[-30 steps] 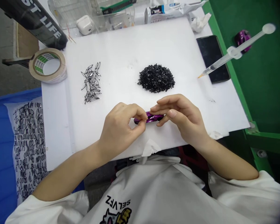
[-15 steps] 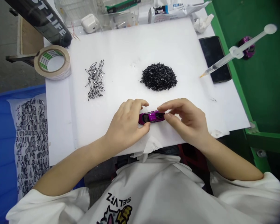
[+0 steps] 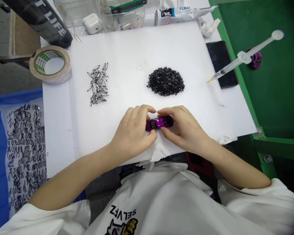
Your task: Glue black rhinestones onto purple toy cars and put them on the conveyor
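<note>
A small shiny purple toy car [image 3: 159,123] lies between my two hands over the near edge of a white board [image 3: 127,55]. My left hand [image 3: 133,130] pinches the car's left end, fingers curled round it. The fingers of my right hand [image 3: 183,129] close on its right end from above and below. A heap of small black parts [image 3: 166,81] lies just beyond the hands. Further left is a scatter of thin silvery leaf-shaped pieces [image 3: 98,84].
A tape roll [image 3: 50,65] sits at the board's left corner, a black phone [image 3: 221,63] at the right edge. A clear syringe [image 3: 245,57] juts over the green surface beside another purple car [image 3: 255,60]. A blue bin [image 3: 0,137] with a sheet of silvery pieces [image 3: 24,150] stands at left.
The car has turned so its top now shows. My right hand's fingers have closed in tighter on the car's right end; both hands stayed near the board's front edge.
</note>
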Demonstrator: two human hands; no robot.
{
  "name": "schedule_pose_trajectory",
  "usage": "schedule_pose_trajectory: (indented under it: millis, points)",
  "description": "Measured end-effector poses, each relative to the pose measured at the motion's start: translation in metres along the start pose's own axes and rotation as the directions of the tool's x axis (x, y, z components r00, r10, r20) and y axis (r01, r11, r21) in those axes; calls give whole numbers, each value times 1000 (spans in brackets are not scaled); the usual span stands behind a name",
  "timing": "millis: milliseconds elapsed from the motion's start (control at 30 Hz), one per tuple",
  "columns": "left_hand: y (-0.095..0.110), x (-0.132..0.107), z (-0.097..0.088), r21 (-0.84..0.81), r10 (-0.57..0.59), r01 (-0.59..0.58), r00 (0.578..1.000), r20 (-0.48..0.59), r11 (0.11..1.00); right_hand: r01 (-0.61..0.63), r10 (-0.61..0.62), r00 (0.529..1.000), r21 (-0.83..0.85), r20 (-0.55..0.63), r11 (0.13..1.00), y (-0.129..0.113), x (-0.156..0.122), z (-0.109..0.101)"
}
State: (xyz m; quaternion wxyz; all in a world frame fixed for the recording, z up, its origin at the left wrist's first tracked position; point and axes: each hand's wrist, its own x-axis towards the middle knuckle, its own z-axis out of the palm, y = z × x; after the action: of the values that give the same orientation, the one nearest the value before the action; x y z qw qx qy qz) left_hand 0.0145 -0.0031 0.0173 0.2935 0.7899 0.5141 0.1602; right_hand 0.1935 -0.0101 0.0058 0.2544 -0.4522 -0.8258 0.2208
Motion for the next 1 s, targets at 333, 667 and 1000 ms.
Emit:
schedule_pose_trajectory:
  millis: [333,667,1000]
  points:
    - [-7,5,-4,-39,34,-33,999,40,999,95,-95,995,-25,-9,995,3,-1,3]
    - [-8,7,-9,-27,30,-27,992,125,999,36,-36,998,1,49,999,3,-7,-9]
    - [7,14,-8,5,-163,164,980,112,986,41,-41,998,-19,38,999,6,-7,-5]
